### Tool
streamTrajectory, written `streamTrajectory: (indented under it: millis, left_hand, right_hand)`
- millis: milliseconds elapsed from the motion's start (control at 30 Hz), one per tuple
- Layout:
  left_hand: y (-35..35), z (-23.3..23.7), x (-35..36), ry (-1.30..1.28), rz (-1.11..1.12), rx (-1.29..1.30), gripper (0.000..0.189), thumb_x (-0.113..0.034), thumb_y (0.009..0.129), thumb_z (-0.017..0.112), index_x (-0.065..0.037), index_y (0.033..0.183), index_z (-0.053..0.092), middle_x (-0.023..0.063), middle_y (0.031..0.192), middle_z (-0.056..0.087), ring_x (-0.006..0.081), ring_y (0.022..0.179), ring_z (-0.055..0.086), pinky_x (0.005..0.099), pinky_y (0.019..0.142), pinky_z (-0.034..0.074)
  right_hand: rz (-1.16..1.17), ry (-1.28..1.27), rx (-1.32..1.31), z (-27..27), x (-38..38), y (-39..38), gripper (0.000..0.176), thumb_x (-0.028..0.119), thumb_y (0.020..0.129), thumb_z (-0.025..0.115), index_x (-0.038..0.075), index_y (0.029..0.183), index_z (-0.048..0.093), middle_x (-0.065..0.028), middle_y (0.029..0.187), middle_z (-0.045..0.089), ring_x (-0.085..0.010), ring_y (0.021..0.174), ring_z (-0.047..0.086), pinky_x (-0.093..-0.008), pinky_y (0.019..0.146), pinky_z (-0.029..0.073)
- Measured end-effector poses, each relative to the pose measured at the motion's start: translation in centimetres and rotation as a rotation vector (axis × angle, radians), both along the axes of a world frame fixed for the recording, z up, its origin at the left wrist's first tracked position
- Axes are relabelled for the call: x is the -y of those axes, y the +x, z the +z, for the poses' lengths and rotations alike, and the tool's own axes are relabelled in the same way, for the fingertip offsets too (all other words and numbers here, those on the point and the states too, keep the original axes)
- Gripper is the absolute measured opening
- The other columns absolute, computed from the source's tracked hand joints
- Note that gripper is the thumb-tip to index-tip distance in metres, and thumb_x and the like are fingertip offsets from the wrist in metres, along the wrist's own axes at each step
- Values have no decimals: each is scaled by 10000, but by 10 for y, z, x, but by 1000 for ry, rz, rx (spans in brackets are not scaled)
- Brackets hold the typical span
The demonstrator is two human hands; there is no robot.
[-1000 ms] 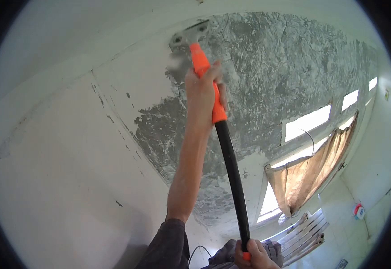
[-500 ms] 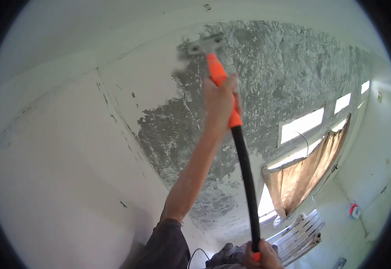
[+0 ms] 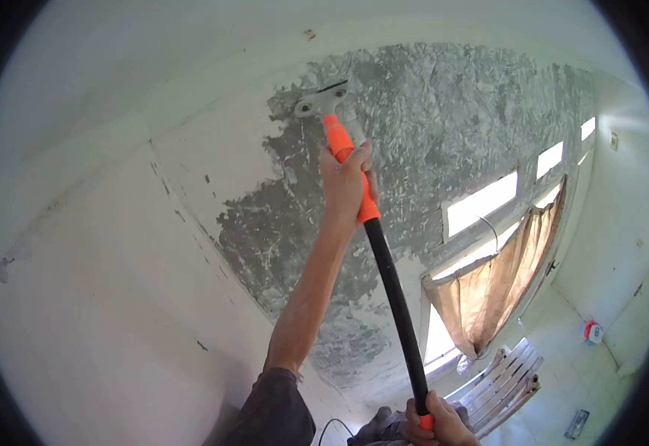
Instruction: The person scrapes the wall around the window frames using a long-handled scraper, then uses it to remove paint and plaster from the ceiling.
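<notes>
A long-handled scraper [image 3: 396,297] with an orange grip and black shaft reaches up the wall. Its pale metal head [image 3: 321,102], with two dark screws and a dark blade edge, overlaps the bare grey area near the ceiling. My left hand [image 3: 344,182] is wrapped round the orange upper grip, arm stretched out. Low in the view, my right hand [image 3: 442,422] closes round the shaft's orange-tipped lower end. Left of the head, white coating [image 3: 227,160] borders the rough grey surface [image 3: 443,119] in a ragged edge.
To the right are bright window openings [image 3: 482,204] and a hanging brown curtain [image 3: 503,279]. Below stands a slatted wooden bench [image 3: 504,383]. A red and white container [image 3: 592,332] and a flat rectangular object [image 3: 577,424] are on the floor. Another white wall [image 3: 101,297] meets this one at left.
My view has shifted, so the wall's upper part and the scraper head appear lower and further left. The head is tilted more steeply and is less blurred. Both hands keep their hold.
</notes>
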State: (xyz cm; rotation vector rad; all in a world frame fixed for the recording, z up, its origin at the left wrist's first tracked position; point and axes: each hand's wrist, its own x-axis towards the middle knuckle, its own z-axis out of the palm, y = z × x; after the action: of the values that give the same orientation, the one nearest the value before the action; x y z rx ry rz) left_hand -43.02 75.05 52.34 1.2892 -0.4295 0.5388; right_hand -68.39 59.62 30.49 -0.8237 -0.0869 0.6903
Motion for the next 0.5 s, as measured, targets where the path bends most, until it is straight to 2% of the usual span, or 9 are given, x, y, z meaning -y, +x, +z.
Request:
streamTrajectory:
  millis: [33,67,100,167,233,333,433,500]
  left_hand:
    - [2,-5,3,-4,28,-24,223,-141,834,621,-73,759,423,-5,562,412,113,338,423,269,280,326]
    - [6,-6,4,3,18,-38,223,-141,834,621,-73,759,423,-5,562,412,113,338,423,269,280,326]
    - [8,2,1,17,-41,-10,209,-142,836,614,-73,769,429,-5,565,412,113,340,425,267,285,326]
    - [6,1,-2,33,-89,27,195,-143,839,607,-72,779,435,-6,568,412,114,342,428,265,289,326]
    - [1,-9,11,-26,-57,-1,159,-119,839,587,-72,793,443,-10,572,410,113,345,423,265,298,328]
    - [9,16,3,26,-101,6,143,-88,836,579,-73,786,446,-11,568,405,114,345,418,268,297,323]
    - [8,-4,12,-45,-41,0,179,-91,837,582,-87,745,428,-13,557,396,112,343,407,269,301,314]
    - [15,3,8,2,-89,19,194,-109,839,596,-84,753,423,-11,571,407,112,345,406,272,298,309]
  right_hand:
    - [-2,3,61,-2,-2,1,540,605,948,318,112,766,442,23,461,312,-74,306,261,-227,262,199]
    - [126,93,3,-3,-1,7,586,617,919,420,67,722,459,18,488,347,-93,393,329,-256,382,266]
    - [127,89,-9,-4,1,4,586,617,919,420,67,722,459,18,488,347,-93,393,329,-256,382,266]
    - [132,127,23,-3,5,3,618,656,919,294,76,739,410,21,468,281,-88,351,266,-242,334,240]
    - [139,122,55,-3,7,16,613,647,927,290,74,750,421,19,471,286,-88,353,268,-242,334,239]
    - [136,88,-2,-5,1,19,602,627,943,274,72,791,451,16,481,296,-85,360,267,-240,337,238]
    - [115,72,2,-5,19,7,600,629,942,275,74,802,454,17,482,294,-84,362,264,-239,340,239]
    - [110,59,-3,-6,14,13,605,637,936,282,73,807,457,21,482,284,-83,363,259,-240,340,238]
